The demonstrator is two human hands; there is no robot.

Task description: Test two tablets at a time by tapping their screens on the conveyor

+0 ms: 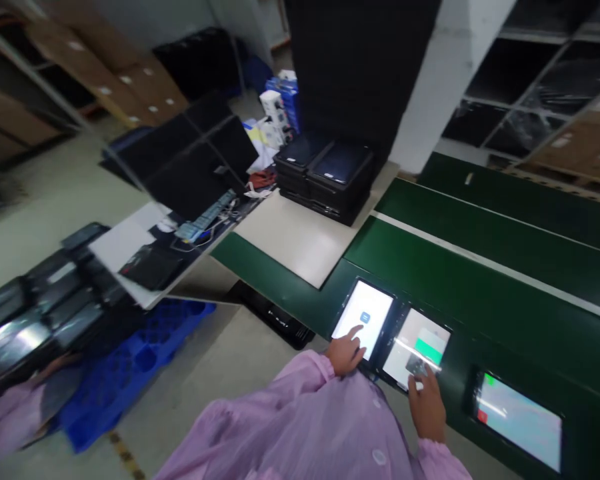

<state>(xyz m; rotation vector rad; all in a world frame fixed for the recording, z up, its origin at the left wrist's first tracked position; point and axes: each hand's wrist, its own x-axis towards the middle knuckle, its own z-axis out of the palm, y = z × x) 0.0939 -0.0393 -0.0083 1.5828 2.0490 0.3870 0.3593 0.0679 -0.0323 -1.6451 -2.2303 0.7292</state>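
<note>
Two lit tablets lie side by side on the green bench top in front of me. My left hand [347,351] rests over the lower part of the left tablet [375,303], index finger stretched onto its white screen below a small blue icon. Over the bottom edge of the right tablet [410,340] is my right hand [427,403], fingers apart and fingertips at the screen, which shows a green block. A small white patch shows between those fingers; I cannot make out what it is. Farther right, a third tablet [520,420] lies lit, with green and red corner squares.
Stacks of dark tablets [337,163] stand on a pale board [295,237] beyond the left tablet. A monitor [180,157] and cables occupy a side desk. Left, a blue pallet [130,367] lies near piled dark devices [63,287] and another person's pink sleeve [10,413].
</note>
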